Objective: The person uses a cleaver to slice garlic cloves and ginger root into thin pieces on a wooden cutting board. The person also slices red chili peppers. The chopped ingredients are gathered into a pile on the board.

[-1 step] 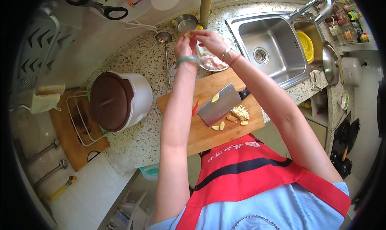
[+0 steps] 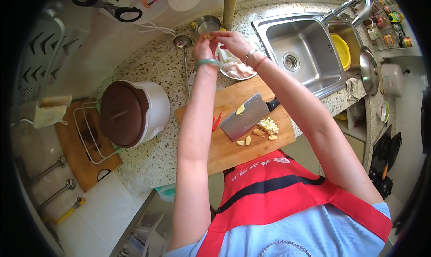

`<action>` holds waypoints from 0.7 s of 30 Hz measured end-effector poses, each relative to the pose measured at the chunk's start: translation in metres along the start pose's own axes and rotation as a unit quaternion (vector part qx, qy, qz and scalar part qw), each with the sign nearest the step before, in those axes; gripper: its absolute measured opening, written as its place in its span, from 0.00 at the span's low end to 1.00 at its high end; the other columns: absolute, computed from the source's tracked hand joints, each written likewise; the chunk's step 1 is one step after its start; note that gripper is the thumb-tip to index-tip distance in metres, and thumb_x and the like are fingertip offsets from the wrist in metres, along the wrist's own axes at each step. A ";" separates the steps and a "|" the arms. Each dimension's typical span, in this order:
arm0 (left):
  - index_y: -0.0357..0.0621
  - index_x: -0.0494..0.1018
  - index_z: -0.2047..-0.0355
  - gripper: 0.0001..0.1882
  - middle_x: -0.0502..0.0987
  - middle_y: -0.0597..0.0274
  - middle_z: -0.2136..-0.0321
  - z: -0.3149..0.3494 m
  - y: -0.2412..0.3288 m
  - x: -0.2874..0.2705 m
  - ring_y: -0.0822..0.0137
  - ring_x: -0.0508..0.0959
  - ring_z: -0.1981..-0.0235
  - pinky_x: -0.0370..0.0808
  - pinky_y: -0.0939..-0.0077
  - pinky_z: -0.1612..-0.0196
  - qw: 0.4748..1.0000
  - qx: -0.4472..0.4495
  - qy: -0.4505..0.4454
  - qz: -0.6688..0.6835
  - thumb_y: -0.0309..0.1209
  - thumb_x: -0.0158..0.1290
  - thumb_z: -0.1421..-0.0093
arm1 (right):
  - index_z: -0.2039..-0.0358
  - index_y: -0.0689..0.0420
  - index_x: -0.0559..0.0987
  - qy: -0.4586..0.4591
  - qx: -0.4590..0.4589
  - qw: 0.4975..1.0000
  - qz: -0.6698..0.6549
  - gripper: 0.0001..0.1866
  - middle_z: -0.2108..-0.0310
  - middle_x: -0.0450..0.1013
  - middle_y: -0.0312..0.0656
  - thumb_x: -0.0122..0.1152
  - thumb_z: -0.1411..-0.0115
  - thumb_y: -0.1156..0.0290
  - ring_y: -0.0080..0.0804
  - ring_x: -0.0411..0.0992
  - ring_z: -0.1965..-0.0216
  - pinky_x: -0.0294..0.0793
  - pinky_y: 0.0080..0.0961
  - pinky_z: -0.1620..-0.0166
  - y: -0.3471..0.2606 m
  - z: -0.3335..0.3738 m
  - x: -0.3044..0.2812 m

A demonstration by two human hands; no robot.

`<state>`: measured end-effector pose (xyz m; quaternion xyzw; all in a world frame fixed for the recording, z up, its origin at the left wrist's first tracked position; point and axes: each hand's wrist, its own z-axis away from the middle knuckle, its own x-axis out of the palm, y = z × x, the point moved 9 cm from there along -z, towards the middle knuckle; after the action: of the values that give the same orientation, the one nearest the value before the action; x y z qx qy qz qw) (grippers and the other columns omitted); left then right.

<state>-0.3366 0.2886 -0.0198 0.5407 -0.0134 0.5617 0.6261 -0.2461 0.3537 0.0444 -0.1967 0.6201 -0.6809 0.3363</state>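
Note:
My left hand is closed on a small yellowish piece, perhaps ginger. My right hand pinches at the same piece from the right; its details are too small to read. Both hands are beside a small metal bowl and over the left edge of a plate of pale pink raw meat. Nearer me, a cleaver lies on the wooden cutting board, one yellow slice on its blade. Shredded ginger, several slices and red chillies lie around it.
A lidded cooker stands on the speckled counter at left, and a ladle lies beside the board. To the right is a steel sink with a yellow strainer. Scissors hang at upper left.
Both hands have shifted slightly to the left and up, still together at the small piece. More of the red chillies shows beside my left forearm.

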 end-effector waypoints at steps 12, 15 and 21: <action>0.32 0.60 0.41 0.22 0.73 0.43 0.53 0.019 0.021 -0.022 0.55 0.78 0.53 0.78 0.63 0.47 0.994 0.031 0.008 -0.106 0.21 0.47 0.35 | 0.62 0.60 0.83 -0.057 -0.039 0.970 0.234 0.15 0.67 0.80 0.46 0.55 0.39 0.63 0.45 0.78 0.63 0.75 0.33 0.56 0.007 0.053 -0.028; 0.34 0.73 0.53 0.13 0.78 0.59 0.64 0.078 0.001 -0.024 0.70 0.78 0.66 0.78 0.77 0.60 0.972 0.025 0.001 -0.234 0.27 0.53 0.35 | 0.72 0.58 0.80 -0.076 -0.096 0.907 0.402 0.09 0.71 0.77 0.42 0.57 0.44 0.66 0.42 0.75 0.64 0.72 0.36 0.59 0.022 0.126 -0.057; 0.42 0.80 0.63 0.08 0.78 0.68 0.69 0.173 -0.039 -0.052 0.76 0.73 0.74 0.73 0.80 0.70 0.842 0.104 -0.026 -0.528 0.28 0.62 0.43 | 0.67 0.53 0.75 -0.145 -0.112 0.781 0.597 0.10 0.64 0.70 0.38 0.59 0.53 0.71 0.35 0.68 0.54 0.64 0.36 0.52 0.059 0.207 -0.078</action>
<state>-0.2257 0.1419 -0.0060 0.5421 0.3164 0.1297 0.7676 -0.0373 0.2602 0.0304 0.0803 0.6295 -0.2329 0.7370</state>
